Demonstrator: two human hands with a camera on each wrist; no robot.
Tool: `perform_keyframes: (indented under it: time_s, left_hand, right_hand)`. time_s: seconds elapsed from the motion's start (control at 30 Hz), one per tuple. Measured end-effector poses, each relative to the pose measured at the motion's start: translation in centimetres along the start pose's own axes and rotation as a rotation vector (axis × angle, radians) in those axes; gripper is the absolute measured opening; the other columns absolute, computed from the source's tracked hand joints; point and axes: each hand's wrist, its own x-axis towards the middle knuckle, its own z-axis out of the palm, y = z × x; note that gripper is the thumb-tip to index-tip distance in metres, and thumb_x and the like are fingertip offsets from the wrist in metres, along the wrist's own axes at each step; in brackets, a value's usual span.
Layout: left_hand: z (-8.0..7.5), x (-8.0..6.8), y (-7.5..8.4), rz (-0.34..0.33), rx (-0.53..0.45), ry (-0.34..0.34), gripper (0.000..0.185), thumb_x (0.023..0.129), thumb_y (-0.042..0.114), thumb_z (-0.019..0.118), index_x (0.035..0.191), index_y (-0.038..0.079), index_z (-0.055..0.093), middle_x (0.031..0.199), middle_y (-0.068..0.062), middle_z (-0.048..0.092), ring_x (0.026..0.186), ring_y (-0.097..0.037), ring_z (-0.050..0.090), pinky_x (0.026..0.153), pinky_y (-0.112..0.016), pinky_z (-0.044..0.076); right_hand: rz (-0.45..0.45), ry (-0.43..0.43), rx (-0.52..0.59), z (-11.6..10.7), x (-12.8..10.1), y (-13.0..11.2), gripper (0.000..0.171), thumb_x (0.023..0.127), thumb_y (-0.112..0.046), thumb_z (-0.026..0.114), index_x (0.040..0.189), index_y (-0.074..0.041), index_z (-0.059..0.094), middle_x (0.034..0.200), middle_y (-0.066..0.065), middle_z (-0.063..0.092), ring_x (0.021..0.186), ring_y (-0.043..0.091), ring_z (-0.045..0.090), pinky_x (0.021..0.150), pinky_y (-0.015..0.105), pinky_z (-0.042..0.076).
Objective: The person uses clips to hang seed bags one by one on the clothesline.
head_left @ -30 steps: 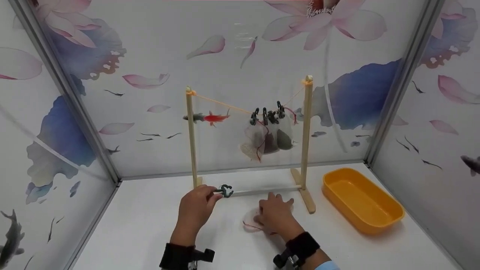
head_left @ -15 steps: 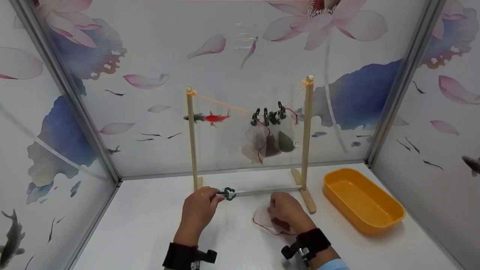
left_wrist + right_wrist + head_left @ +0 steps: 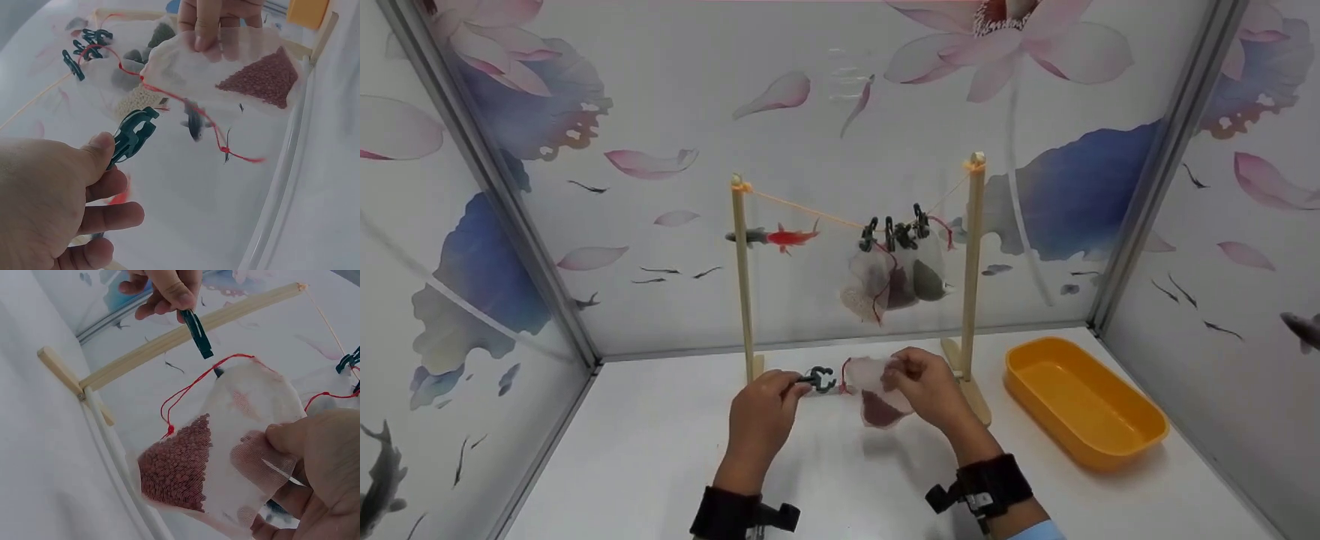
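My left hand (image 3: 765, 416) pinches a dark green clothespin (image 3: 819, 379) between thumb and fingers, its jaws pointing right. In the left wrist view the clothespin (image 3: 133, 135) stands apart from the bag. Opposite it, my right hand (image 3: 931, 390) grips one edge of a white mesh drawstring bag (image 3: 877, 375) raised above the table. Dark red beans (image 3: 174, 467) fill one corner of that bag, and its red cord (image 3: 185, 391) hangs loose. Behind, several filled mesh bags (image 3: 926, 279) hang bunched together from green clothespins (image 3: 889, 234) on an orange line (image 3: 802, 211).
The line runs between a left wooden post (image 3: 744, 292) and a right wooden post (image 3: 974, 262), sagging toward the right. A yellow basin (image 3: 1087, 401) sits on the white table (image 3: 660, 442) at the right. Printed wall panels (image 3: 660, 97) surround the table.
My right hand has picked the bean bag up off the table and raised it beside the clothespin. The left hand, still pinching the clothespin, has shifted slightly right.
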Motion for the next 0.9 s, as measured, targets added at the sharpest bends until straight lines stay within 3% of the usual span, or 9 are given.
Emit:
perform_keyframes:
  time_s: [0.17, 0.53, 0.77, 0.9]
  left_hand:
    - [0.1, 0.0, 0.6, -0.015, -0.064, -0.009, 0.020, 0.106, 0.032, 0.081, 0.110, 0.013, 0.086, 0.099, 0.001, 0.083, 0.088, -0.013, 0.080, 0.076, -0.036, 0.065]
    - [-0.1, 0.2, 0.9, -0.036, -0.109, -0.019, 0.018, 0.107, 0.030, 0.079, 0.109, 0.014, 0.086, 0.098, 0.003, 0.082, 0.087, -0.012, 0.078, 0.076, -0.035, 0.064]
    - [-1.3, 1.0, 0.2, 0.004, -0.088, 0.079, 0.018, 0.106, 0.027, 0.081, 0.109, 0.010, 0.086, 0.093, 0.001, 0.080, 0.079, -0.013, 0.073, 0.069, -0.034, 0.059]
    - [-3.0, 3.4, 0.4, 0.096, -0.048, 0.142, 0.020, 0.105, 0.026, 0.081, 0.108, 0.007, 0.084, 0.091, -0.003, 0.080, 0.074, -0.016, 0.073, 0.064, -0.035, 0.059]
  right_hand:
    - [-0.005, -0.010, 0.066, 0.4, -0.2, -0.6, 0.008, 0.109, 0.000, 0.071, 0.114, 0.005, 0.075, 0.105, 0.021, 0.083, 0.092, 0.026, 0.082, 0.086, 0.025, 0.064]
    - [-0.021, -0.011, 0.045, 0.1, -0.2, -0.4, 0.007, 0.109, 0.001, 0.071, 0.112, 0.006, 0.075, 0.103, 0.020, 0.084, 0.091, 0.022, 0.082, 0.085, 0.022, 0.062]
    - [0.002, 0.040, 0.100, 0.2, -0.2, -0.5, 0.008, 0.109, -0.001, 0.072, 0.112, 0.005, 0.076, 0.104, 0.020, 0.084, 0.091, 0.022, 0.082, 0.088, 0.024, 0.064]
    - [0.008, 0.121, 0.184, 0.6, 0.3, -1.3, 0.007, 0.108, 0.001, 0.073, 0.111, 0.007, 0.074, 0.102, 0.022, 0.083, 0.089, 0.020, 0.083, 0.085, 0.026, 0.067]
